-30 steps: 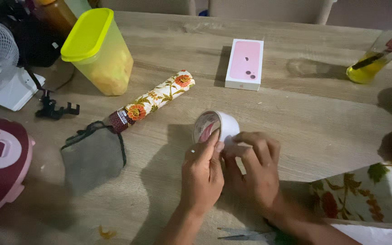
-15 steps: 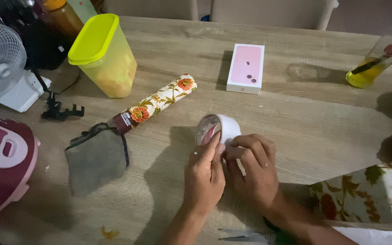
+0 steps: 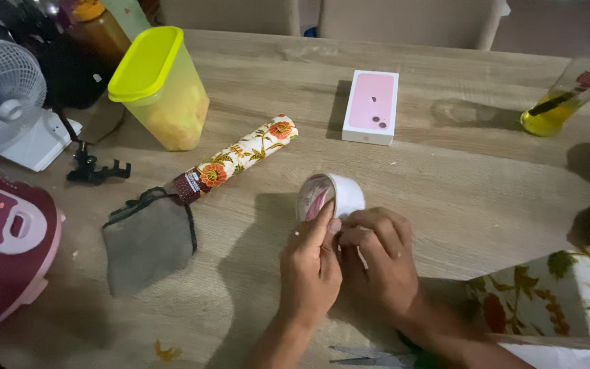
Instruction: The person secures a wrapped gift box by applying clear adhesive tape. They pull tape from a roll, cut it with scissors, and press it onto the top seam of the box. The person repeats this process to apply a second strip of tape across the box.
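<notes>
A roll of white tape (image 3: 339, 193) stands on its edge on the wooden table (image 3: 445, 178). My left hand (image 3: 311, 265) holds the roll's near side, thumb tip against its rim. My right hand (image 3: 377, 263) pinches the tape's surface right beside the left thumb. Both hands are pressed together over the near half of the roll, which is hidden. A rolled floral wrapping paper (image 3: 235, 158) lies diagonally to the left. A pink and white phone box (image 3: 371, 106) lies flat farther back.
A yellow-lidded container (image 3: 160, 87), a small white fan (image 3: 5, 102), a grey cloth pouch (image 3: 148, 239) and a dark red appliance (image 3: 5, 246) are on the left. A glass of yellow liquid (image 3: 554, 102) stands far right. Floral wrapped box (image 3: 554, 290) and scissors (image 3: 370, 354) lie near me.
The view has shifted slightly, so everything sits a little lower and to the right. My fingers have closed tighter over the tape roll; the roll itself stays in place.
</notes>
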